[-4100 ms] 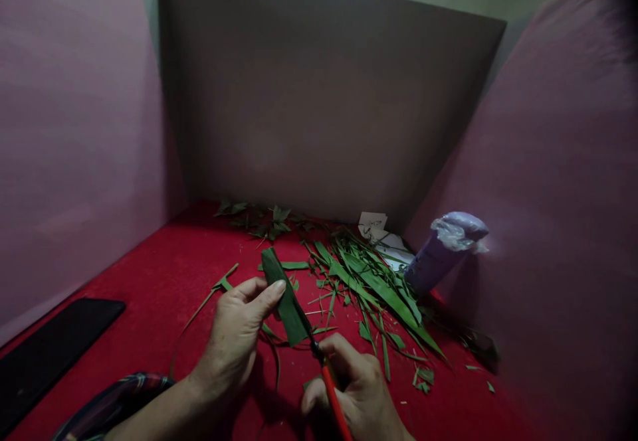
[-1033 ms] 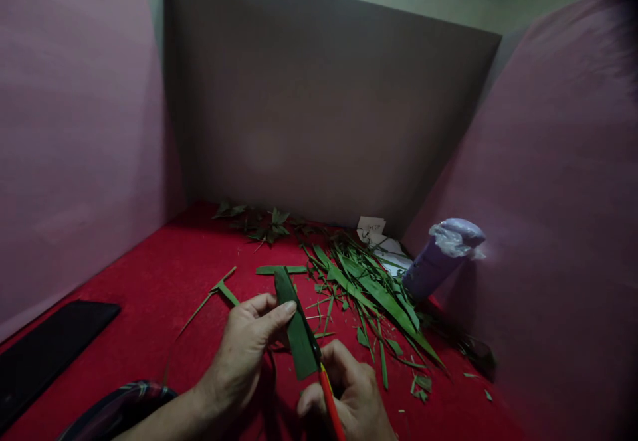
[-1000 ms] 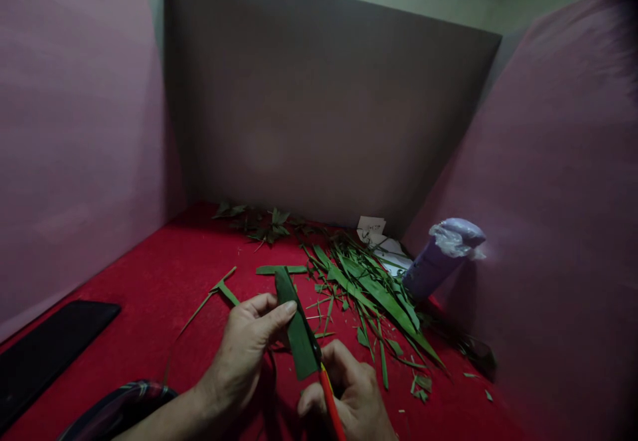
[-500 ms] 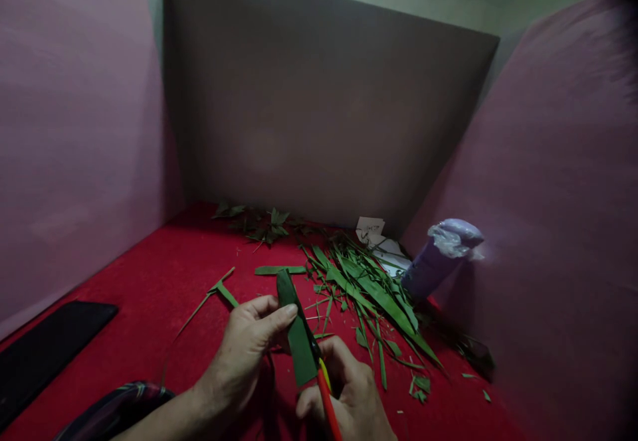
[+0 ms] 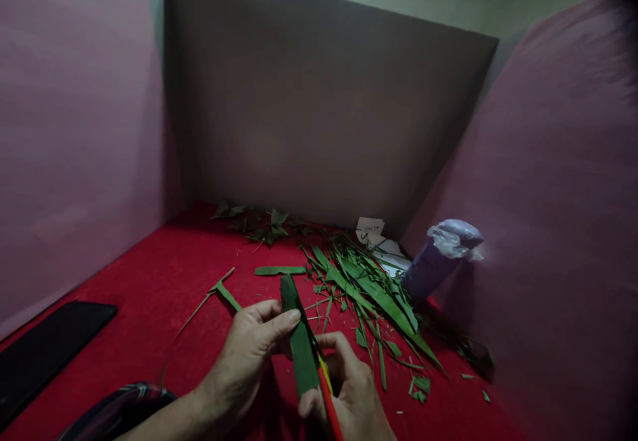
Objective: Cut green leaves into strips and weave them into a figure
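Between the thumb and fingers of my left hand [image 5: 249, 348] is a dark green leaf strip [image 5: 300, 348], held upright near the middle of the picture. My right hand [image 5: 351, 388] is closed around scissors [image 5: 327, 391] with red and yellow handles. The blades lie along the right edge of the leaf strip; their tips are hard to make out. Beyond my hands, a flat leaf piece [image 5: 280, 270] rests on the red cloth [image 5: 164, 281]. Left of it lies a thin stalk with a leaf strip [image 5: 226, 295] joined to it.
A heap of long leaves and scraps [image 5: 373, 288] spreads to the right. Behind it stand a purple container [image 5: 433, 262] with clear plastic on top and white papers [image 5: 391, 255]. Leafy sprigs [image 5: 272, 227] lie at the back. A black flat object [image 5: 54, 335] is at left.
The leaf strip and both hands have shifted very slightly, the strip's top end a little lower and to the right. The scissors stay along its right edge.
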Motion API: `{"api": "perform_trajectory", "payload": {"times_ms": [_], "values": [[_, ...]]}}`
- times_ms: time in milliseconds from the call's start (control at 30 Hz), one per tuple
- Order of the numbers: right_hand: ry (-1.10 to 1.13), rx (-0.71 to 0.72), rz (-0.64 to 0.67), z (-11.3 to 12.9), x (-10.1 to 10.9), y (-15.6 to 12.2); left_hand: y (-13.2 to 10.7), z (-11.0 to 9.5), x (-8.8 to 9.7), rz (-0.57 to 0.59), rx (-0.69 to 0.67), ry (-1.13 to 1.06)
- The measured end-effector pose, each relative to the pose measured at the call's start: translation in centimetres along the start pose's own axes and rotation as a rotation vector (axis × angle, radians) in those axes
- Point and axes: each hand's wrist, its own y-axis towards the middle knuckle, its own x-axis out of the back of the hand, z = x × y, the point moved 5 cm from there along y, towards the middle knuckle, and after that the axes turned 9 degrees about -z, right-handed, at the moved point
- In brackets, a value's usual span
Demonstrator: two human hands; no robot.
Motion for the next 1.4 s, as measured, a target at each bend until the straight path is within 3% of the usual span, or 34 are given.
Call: {"api": "perform_trajectory", "payload": {"times_ms": [367, 733, 1133, 1400], "values": [[-0.036, 0.102, -0.037, -2.3, 0.0, 0.0, -0.3, 0.3, -0.1, -0.008, 0.027, -0.013], [-0.044, 0.016, 0.023, -2.1, -0.1, 0.3, 0.3, 0.9, 0.2, 0.003, 0.127, -0.107], [0.002, 0.113, -0.002, -1.6, -0.4, 0.1, -0.1, 0.1, 0.0, 0.006, 0.074, -0.05], [-0.049, 0.149, -0.002, -0.9, -0.2, 0.0, -0.4, 0.7, 0.0, 0.023, 0.086, -0.065]]}}
